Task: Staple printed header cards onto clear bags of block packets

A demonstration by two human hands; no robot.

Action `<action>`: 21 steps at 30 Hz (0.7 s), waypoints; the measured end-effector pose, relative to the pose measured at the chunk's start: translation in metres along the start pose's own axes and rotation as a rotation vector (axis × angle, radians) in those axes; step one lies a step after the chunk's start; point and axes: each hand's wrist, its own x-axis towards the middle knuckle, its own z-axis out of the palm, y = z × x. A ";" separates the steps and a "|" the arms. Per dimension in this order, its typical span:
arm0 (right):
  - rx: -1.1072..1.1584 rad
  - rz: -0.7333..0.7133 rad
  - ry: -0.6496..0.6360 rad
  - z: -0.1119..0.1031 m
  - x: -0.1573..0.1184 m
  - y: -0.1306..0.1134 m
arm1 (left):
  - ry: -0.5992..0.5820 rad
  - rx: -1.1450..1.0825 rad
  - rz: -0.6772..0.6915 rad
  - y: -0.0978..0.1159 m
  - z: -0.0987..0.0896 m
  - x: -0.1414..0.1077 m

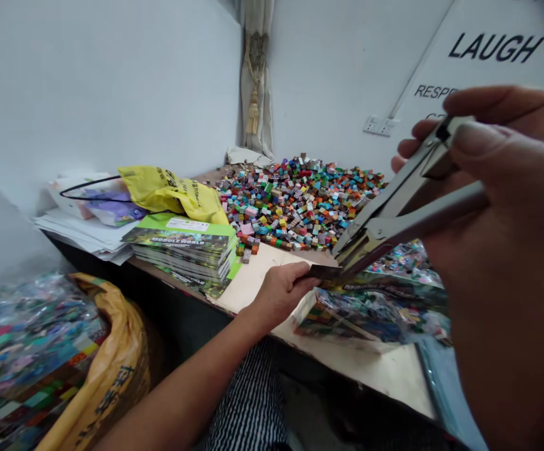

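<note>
My right hand (511, 219), large and close to the camera, is wrapped round a grey metal plier stapler (408, 181). The stapler's jaws reach down and left to the dark card header (326, 272) of a clear plastic bag (370, 310). Whether the jaws press on the card cannot be made out. Small colourful pieces in several packets show through the bag, which rests near the table's front edge. With thumb and fingers closed, my left hand (281, 288) pinches the left end of the card header, just beside the stapler's tip.
A heap of loose colourful blocks (295, 200) covers the table's back. Stacked printed booklets (182, 247) lie left, beside a yellow bag (173, 191) and white papers (86, 228). Below stands an orange-yellow sack (112, 363) beside bagged pieces (27, 351). Cardboard (253, 269) lies under the work.
</note>
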 end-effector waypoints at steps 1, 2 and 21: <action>0.019 0.008 -0.004 0.001 0.001 0.002 | -0.006 -0.005 -0.007 0.000 0.000 0.000; 0.031 0.008 -0.012 0.002 0.000 0.003 | -0.006 -0.008 -0.017 0.001 0.000 0.000; -0.044 0.141 -0.137 0.000 -0.021 0.035 | 0.000 0.255 0.031 0.005 -0.002 -0.001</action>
